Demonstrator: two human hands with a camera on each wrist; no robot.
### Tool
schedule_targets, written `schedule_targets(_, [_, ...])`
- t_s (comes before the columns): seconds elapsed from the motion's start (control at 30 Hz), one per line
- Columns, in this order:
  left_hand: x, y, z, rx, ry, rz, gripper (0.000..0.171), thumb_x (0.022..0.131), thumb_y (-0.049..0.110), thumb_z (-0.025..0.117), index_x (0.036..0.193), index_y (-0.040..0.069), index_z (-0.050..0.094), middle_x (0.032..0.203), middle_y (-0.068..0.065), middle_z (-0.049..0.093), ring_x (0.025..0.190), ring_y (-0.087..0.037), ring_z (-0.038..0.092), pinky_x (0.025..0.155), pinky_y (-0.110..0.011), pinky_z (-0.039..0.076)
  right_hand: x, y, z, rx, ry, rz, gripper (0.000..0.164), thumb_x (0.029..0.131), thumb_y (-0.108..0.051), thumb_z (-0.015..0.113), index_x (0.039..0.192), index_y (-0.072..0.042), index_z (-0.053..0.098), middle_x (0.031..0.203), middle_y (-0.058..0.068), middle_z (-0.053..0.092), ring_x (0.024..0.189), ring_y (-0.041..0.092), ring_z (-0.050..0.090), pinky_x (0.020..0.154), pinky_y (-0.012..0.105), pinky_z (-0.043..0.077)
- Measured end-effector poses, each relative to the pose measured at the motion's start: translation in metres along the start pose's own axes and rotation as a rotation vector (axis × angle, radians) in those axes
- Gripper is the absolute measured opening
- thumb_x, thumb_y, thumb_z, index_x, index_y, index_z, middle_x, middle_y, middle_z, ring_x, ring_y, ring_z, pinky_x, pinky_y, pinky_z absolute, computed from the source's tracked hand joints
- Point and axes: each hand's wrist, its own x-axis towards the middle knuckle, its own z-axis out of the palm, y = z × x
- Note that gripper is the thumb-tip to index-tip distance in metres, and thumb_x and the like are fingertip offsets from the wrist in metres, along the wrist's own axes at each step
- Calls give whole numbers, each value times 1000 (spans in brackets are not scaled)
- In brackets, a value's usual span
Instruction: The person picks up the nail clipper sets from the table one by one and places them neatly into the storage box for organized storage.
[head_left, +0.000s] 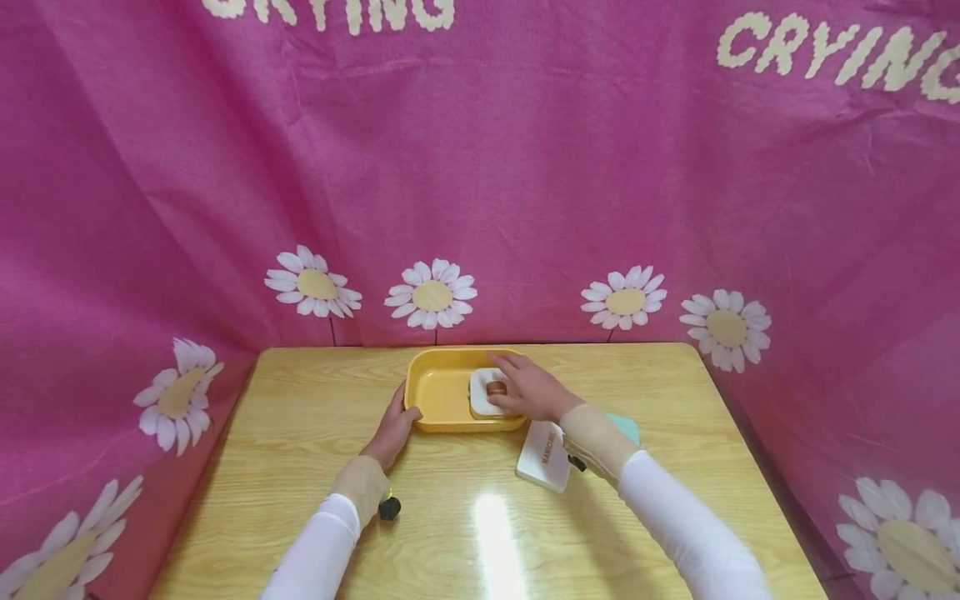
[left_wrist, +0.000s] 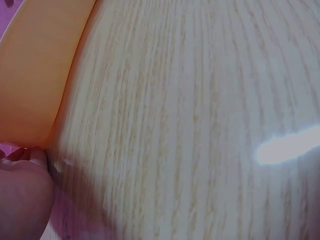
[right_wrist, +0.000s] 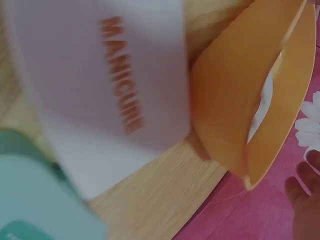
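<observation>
A yellow rectangular tray point(head_left: 442, 423) sits near the table's far edge; its orange-looking side point(left_wrist: 40, 65) fills the left wrist view's upper left corner. My left hand point(head_left: 392, 429) grips the tray's left end, thumb at the rim. Inside the tray, toward the right, lies a small white rounded-square case point(head_left: 482, 405) with a brown mark or piece point(head_left: 496, 388) on top. My right hand point(head_left: 534, 390) hovers over the tray's right end by that case, fingers spread. Its fingers show apart at the right wrist view's edge; whether they touch the case is hidden.
On the wooden table point(head_left: 315, 500), a white box lettered MANICURE point(head_left: 545, 457) lies in front of the tray's right end. Beside it, partly under my right forearm, is a mint-green item point(head_left: 624, 427). A pink curtain with daisies point(head_left: 480, 208) surrounds the table.
</observation>
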Motion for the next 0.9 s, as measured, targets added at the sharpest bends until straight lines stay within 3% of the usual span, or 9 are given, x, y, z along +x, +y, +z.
schedule_targets(0.2, [-3, 6, -3, -28, -25, -27, 87, 91, -1, 48, 168, 5, 9, 175, -18, 11, 160, -33, 11, 126, -50, 13, -27, -1, -6, 49, 106, -37, 89, 97, -42, 72, 167, -10, 26, 165, 21, 36, 151, 39, 35, 121, 57, 32])
schedule_targets(0.37, [-6, 13, -1, -45, -29, -37, 86, 90, -4, 48, 167, 1, 12, 174, -21, 13, 158, -35, 14, 125, -51, 15, -45, 3, -7, 64, 130, -20, 96, 94, -41, 76, 169, -17, 20, 168, 19, 28, 153, 38, 31, 120, 58, 33])
schedule_targets(0.63, [-5, 3, 5, -46, 33, -32, 87, 86, 1, 49, 167, 3, 17, 173, -19, 20, 156, -32, 20, 125, -47, 17, -74, 19, -1, 119, 102, 63, 116, 84, -47, 85, 168, -6, 17, 170, 20, 23, 156, 40, 23, 122, 59, 26])
schedule_targets(0.9, [-5, 2, 5, -61, 38, -34, 85, 87, 3, 50, 167, 3, 20, 172, -19, 24, 157, -32, 21, 126, -49, 17, -93, 35, 4, 112, 60, 89, 130, 67, -41, 98, 164, 3, 24, 167, 25, 27, 152, 43, 29, 121, 57, 29])
